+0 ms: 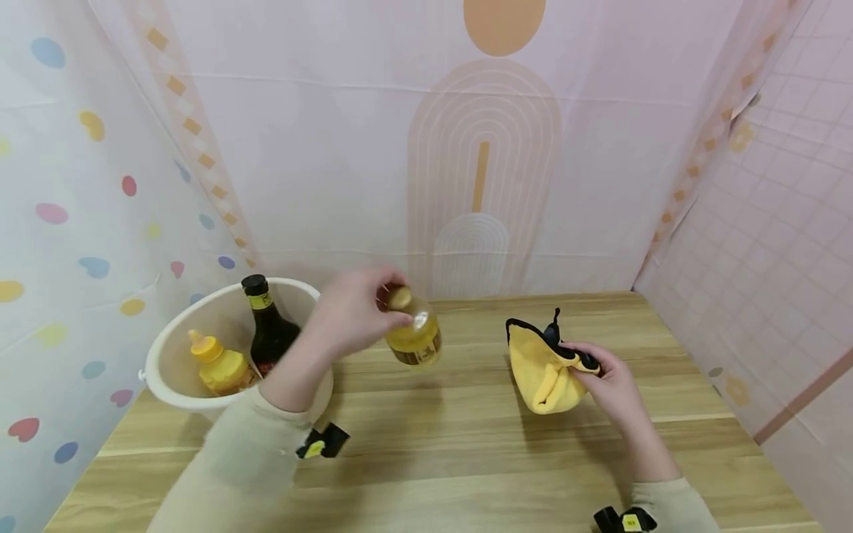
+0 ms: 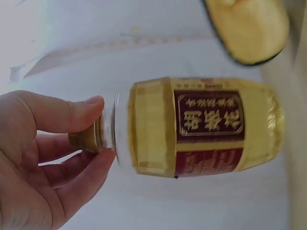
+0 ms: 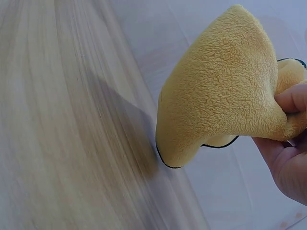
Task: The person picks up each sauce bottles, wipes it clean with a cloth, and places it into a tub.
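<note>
My left hand [image 1: 356,307] pinches the gold cap of a small bottle of yellow oil [image 1: 416,337], fingers and thumb round its neck. In the left wrist view the oil bottle [image 2: 206,127] shows a dark red label with gold characters, and the left hand [image 2: 57,153] grips only the cap end. On the right, my right hand [image 1: 613,381] holds a bunched yellow towelling cloth [image 1: 546,370] with black edging, above the wooden table. In the right wrist view, the thumb and fingers of the right hand [image 3: 288,158] pinch a fold of the cloth [image 3: 220,91].
A white bucket [image 1: 173,337] stands at the left of the wooden table [image 1: 460,451]. Inside it are a dark sauce bottle [image 1: 269,326] with a black cap and a yellow squeeze bottle [image 1: 223,366]. Printed curtains [image 1: 333,163] hang behind and along both sides.
</note>
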`<action>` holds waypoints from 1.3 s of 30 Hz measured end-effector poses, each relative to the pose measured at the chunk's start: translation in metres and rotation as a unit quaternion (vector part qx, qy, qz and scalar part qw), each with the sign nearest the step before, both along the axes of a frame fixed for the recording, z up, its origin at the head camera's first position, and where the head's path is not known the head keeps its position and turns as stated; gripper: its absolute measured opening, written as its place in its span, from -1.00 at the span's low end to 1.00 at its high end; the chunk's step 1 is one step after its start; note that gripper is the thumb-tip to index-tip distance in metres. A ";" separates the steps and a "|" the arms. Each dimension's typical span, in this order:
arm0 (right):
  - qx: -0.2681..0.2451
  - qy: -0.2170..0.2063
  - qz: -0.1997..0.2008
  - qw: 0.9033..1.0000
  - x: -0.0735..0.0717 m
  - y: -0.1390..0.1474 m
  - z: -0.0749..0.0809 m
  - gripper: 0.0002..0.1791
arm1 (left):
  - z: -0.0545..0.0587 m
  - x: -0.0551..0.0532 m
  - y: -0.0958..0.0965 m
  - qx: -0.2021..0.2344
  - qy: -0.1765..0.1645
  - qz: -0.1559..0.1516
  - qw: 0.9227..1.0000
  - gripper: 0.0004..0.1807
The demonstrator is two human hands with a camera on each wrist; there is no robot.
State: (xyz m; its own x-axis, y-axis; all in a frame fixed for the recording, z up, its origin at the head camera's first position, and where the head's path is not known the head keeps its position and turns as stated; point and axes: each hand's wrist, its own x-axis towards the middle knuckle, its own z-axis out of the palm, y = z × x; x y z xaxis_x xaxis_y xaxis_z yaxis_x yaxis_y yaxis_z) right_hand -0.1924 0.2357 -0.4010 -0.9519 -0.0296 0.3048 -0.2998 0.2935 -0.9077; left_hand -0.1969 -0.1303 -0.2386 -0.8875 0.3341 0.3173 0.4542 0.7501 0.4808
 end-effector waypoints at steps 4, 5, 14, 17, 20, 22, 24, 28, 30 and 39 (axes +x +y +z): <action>0.002 -0.008 -0.005 1.000 0.001 0.000 0.000 -0.63 | 0.037 0.007 -0.021 0.003 -0.029 0.006 1.000 -0.70; 0.001 -0.008 -0.006 1.000 0.001 0.000 0.001 -0.63 | 0.046 0.010 -0.027 0.003 -0.027 0.010 1.000 -0.70; -0.002 -0.005 -0.001 1.000 0.001 0.003 0.000 -0.63 | 0.094 0.026 -0.082 -0.011 0.031 0.075 0.997 -0.67; 0.002 -0.008 -0.006 1.000 0.002 0.002 0.000 -0.62 | 0.098 0.026 -0.101 -0.038 0.027 0.089 0.995 -0.65; 0.004 -0.012 -0.011 1.000 0.003 0.003 0.001 -0.62 | 0.096 0.027 -0.120 -0.057 0.029 0.103 0.993 -0.64; 0.008 -0.014 -0.014 1.000 0.004 0.003 0.002 -0.62 | 0.092 0.027 -0.130 -0.069 0.037 0.112 0.991 -0.65; 0.011 -0.015 -0.015 1.000 0.004 0.003 0.002 -0.61 | 0.086 0.027 -0.139 -0.086 0.044 0.124 0.988 -0.67; 0.020 -0.015 -0.016 1.000 0.003 0.004 0.001 -0.62 | 0.071 0.024 -0.150 -0.114 0.034 0.129 0.984 -0.67; 0.024 -0.011 -0.013 1.000 0.003 0.004 0.000 -0.63 | 0.062 0.022 -0.154 -0.121 0.023 0.129 0.984 -0.64; 0.020 -0.021 -0.008 1.000 0.004 0.001 -0.001 -0.63 | 0.027 0.013 -0.162 -0.137 -0.032 0.109 0.984 -0.67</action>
